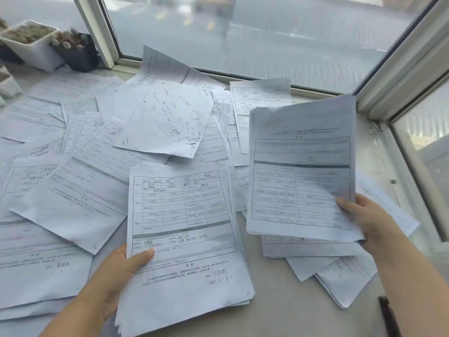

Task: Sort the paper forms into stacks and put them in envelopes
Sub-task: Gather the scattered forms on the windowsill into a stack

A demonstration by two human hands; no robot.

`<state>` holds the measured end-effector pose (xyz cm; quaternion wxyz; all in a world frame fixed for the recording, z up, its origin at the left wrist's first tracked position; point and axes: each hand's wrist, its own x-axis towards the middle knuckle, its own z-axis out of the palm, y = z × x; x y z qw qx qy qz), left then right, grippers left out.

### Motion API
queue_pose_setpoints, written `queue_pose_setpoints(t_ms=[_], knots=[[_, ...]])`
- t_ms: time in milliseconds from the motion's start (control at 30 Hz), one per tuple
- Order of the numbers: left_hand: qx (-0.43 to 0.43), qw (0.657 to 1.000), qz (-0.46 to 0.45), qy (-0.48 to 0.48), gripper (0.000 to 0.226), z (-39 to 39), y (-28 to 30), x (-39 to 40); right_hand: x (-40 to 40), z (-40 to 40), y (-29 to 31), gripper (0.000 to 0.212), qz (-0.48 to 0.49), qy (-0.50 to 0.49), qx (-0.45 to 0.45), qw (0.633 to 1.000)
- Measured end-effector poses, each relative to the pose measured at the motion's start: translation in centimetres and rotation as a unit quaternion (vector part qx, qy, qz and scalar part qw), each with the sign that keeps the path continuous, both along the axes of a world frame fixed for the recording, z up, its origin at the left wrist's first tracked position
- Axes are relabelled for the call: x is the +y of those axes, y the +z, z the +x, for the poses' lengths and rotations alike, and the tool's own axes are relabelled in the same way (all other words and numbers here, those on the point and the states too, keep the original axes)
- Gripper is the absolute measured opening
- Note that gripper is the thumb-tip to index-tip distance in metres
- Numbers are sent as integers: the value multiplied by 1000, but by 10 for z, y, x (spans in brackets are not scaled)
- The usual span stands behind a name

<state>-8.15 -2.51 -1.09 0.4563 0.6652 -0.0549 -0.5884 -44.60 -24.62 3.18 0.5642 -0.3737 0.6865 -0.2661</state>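
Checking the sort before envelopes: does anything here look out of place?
Yes. A handwritten sheet lies tilted atop the scattered printed forms; it has scrawled notes, no table grid, so it seems not to belong.

Form (184,229): handwritten "3 11 11"; rest illegible.

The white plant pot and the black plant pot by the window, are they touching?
Cannot tell. In the head view the white plant pot overlaps the black plant pot; no gap or contact shows.

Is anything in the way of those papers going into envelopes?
No envelope is in view, so I cannot tell. The left hand grips one stack; the right hand grips another sheaf.
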Motion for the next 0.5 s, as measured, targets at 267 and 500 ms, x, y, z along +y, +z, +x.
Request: queue_pose_setpoints(t_ms=[267, 500], knots=[[-5, 1000, 9, -15, 25, -1, 0, -4, -3, 45, 19, 28, -19, 285, 279, 917], [-97, 992, 74, -38, 11, -7, 10, -10, 12, 191, 53, 23, -568, 421, 426, 564]])
